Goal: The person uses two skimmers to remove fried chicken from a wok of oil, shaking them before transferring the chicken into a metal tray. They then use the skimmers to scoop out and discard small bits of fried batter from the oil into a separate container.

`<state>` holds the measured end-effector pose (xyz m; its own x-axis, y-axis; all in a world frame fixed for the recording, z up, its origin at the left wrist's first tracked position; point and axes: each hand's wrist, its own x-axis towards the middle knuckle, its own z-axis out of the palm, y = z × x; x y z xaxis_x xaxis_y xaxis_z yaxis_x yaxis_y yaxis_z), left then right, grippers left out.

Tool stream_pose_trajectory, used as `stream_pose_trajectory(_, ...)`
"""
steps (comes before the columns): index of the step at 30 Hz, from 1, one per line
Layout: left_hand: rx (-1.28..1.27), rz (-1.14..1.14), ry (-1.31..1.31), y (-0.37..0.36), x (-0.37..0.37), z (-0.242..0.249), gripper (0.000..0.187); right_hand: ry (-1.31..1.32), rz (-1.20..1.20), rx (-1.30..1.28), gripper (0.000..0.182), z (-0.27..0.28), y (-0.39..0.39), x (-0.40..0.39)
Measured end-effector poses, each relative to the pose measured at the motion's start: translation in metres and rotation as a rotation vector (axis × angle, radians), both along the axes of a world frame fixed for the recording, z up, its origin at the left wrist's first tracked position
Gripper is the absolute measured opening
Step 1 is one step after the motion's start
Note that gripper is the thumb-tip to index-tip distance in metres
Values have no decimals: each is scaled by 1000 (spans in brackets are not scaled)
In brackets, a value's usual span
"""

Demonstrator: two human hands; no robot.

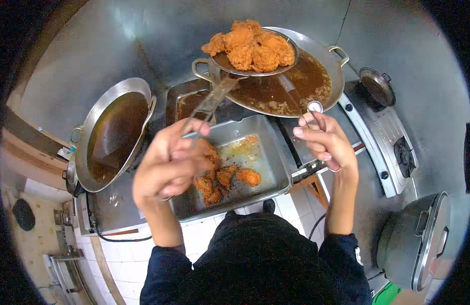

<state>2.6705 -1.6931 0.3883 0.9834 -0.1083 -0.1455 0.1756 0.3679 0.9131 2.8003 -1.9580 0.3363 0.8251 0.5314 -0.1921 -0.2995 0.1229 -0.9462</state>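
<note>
My left hand (169, 165) is closed around a pair of metal tongs (214, 99), which point up toward the large wok (337, 76). My right hand (329, 140) grips the thin handle of a metal skimmer (222, 63). Golden fried chicken pieces (250, 47) are heaped on the skimmer, above the brown oil in the wok. A small round dial thermometer (314, 106) shows just beyond my right fingers. Below my hands, a deep metal tray (275, 152) holds several fried chicken pieces (224, 175), partly hidden by my left hand.
Another wok of dark oil (115, 137) stands at the left. A smaller rectangular pan (181, 101) sits behind the tray. On the right are a gas stove (384, 137), a small black pan (376, 87) and a large lidded pot (415, 239).
</note>
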Motion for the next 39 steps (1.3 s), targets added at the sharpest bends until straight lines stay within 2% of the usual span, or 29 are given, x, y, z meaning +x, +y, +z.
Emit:
stream_pose_trajectory(3,-61,79,11,16,-25,22,44,-6,45,-22,27,7,-10,7)
stream_pose_trajectory(5,-62,59,25,30,-43,29,47,-25,11,-127,24,6,-26,15)
stream_pose_trajectory(8,167,75,112,35,-70,39,48,-99,-36,-233,22,4,-48,22)
stream_pose_trajectory(11,188,-33,36,54,-97,28,48,-96,-96,-286,21,11,-66,22)
stream_pose_trajectory(13,83,77,196,51,-119,26,48,-129,-170,-320,17,9,-78,24)
stream_pose_trajectory(15,320,-23,302,55,-129,30,48,-154,-200,-343,15,11,-89,25)
stream_pose_trajectory(17,164,32,382,53,-139,23,47,-168,-280,-392,14,14,-93,21)
stream_pose_trajectory(18,211,-35,440,57,-139,21,51,-160,-290,-375,14,11,-98,23)
stream_pose_trajectory(19,-95,103,465,50,-144,18,52,-152,-300,-358,14,8,-103,25)
stream_pose_trajectory(22,59,-13,510,54,-146,29,48,-169,-321,-327,15,8,-106,17)
stream_pose_trajectory(24,303,-10,506,46,-141,29,47,-181,-348,-328,17,6,-110,14)
stream_pose_trajectory(27,336,-176,351,69,-155,13,45,-166,-347,-318,19,8,-113,13)
stream_pose_trajectory(29,180,-200,380,68,-164,20,45,-168,-361,-329,19,10,-114,13)
stream_pose_trajectory(32,112,-205,452,65,-169,21,46,-161,-365,-338,19,11,-113,7)
stream_pose_trajectory(35,209,-211,498,55,-161,17,48,-177,-332,-314,20,4,-115,8)
stream_pose_trajectory(36,120,-156,472,58,-162,5,47,-181,-347,-319,20,3,-113,8)
stream_pose_trajectory(37,142,-434,516,70,-152,7,46,-185,-363,-323,20,3,-111,7)
stream_pose_trajectory(39,184,-295,655,61,-138,3,45,-193,-327,-338,20,1,-112,6)
